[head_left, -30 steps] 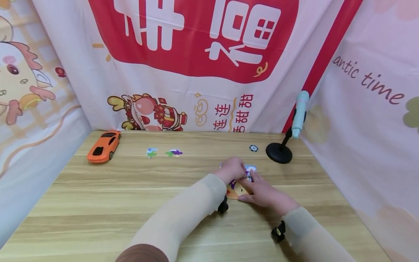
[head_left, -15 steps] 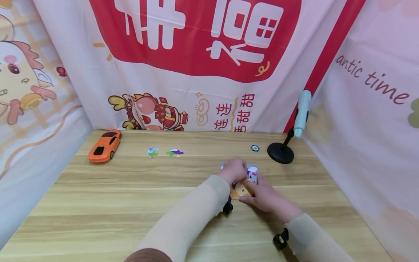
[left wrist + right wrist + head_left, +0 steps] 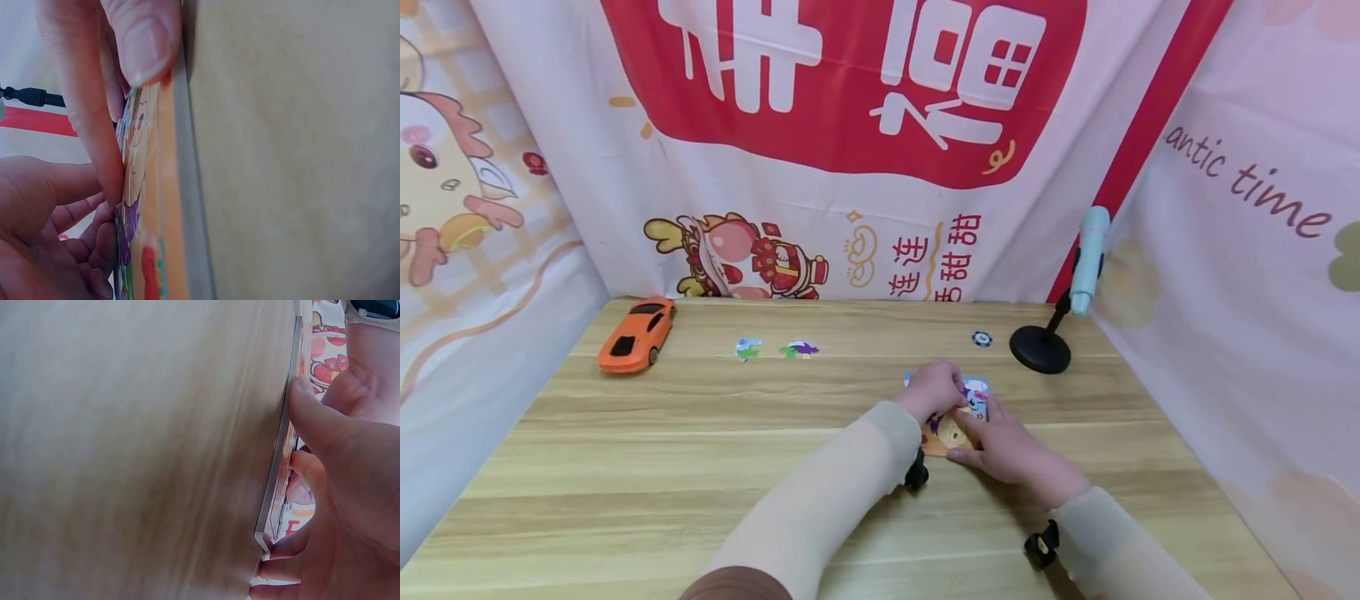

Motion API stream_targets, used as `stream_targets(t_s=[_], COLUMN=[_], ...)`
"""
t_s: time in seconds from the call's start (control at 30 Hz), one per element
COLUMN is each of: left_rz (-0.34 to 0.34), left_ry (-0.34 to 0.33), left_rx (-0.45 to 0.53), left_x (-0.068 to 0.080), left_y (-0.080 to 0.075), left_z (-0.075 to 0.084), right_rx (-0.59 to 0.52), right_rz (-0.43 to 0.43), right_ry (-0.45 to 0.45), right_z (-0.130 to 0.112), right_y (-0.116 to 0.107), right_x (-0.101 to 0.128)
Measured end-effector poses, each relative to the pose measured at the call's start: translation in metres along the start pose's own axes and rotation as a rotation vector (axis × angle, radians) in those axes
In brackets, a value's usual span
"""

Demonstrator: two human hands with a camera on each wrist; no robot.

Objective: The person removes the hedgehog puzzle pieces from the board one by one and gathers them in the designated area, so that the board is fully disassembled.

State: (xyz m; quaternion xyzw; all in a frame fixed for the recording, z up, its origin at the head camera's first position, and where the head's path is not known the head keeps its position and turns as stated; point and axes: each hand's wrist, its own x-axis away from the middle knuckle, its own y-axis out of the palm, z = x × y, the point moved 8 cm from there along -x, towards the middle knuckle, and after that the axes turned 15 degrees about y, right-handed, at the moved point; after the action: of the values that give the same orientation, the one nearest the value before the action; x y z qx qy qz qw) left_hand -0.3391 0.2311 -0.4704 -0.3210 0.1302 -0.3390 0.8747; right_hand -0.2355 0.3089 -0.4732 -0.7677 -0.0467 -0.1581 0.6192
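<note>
A colourful puzzle board (image 3: 946, 435) lies flat on the wooden table (image 3: 700, 467), right of centre. My left hand (image 3: 936, 388) reaches across and curls over its far edge. My right hand (image 3: 992, 442) holds its near right side. In the left wrist view my thumb (image 3: 147, 44) sits against the board's grey edge (image 3: 187, 187) while a finger (image 3: 94, 125) presses the printed top. In the right wrist view my thumb (image 3: 312, 419) is hooked on the board's rim (image 3: 280, 475), with the other fingers on top. Both hands hide most of the picture.
Two loose puzzle pieces (image 3: 747, 348) (image 3: 799, 349) lie at the back, left of centre. An orange toy car (image 3: 637, 334) sits at the back left. A small black disc (image 3: 981, 338) and a black stand (image 3: 1040, 350) with a pale blue microphone (image 3: 1088, 260) stand at the back right. Printed cloth walls the table.
Both hands stay on the puzzle board; only slight finger shifts show. Nothing else on the table has moved.
</note>
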Motion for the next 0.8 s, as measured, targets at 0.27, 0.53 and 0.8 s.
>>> stream_targets(t_s=[0.27,0.53,0.8], left_rz=[0.041,0.179,0.201], left_ry=[0.042,0.023,-0.06], left_rx=[-0.007,-0.043,-0.146], left_x=[-0.005,0.002,0.017], left_y=[-0.016,-0.078,-0.128], left_z=[-0.015,-0.047,-0.094], right_rx=[-0.001,-0.008,0.003], right_rz=[-0.008,-0.032,-0.03], right_ry=[0.007,0.066,0.072], right_z=[-0.003,0.0,0.001], right_y=[-0.001,0.001,0.002], right_x=[0.0,0.0,-0.001])
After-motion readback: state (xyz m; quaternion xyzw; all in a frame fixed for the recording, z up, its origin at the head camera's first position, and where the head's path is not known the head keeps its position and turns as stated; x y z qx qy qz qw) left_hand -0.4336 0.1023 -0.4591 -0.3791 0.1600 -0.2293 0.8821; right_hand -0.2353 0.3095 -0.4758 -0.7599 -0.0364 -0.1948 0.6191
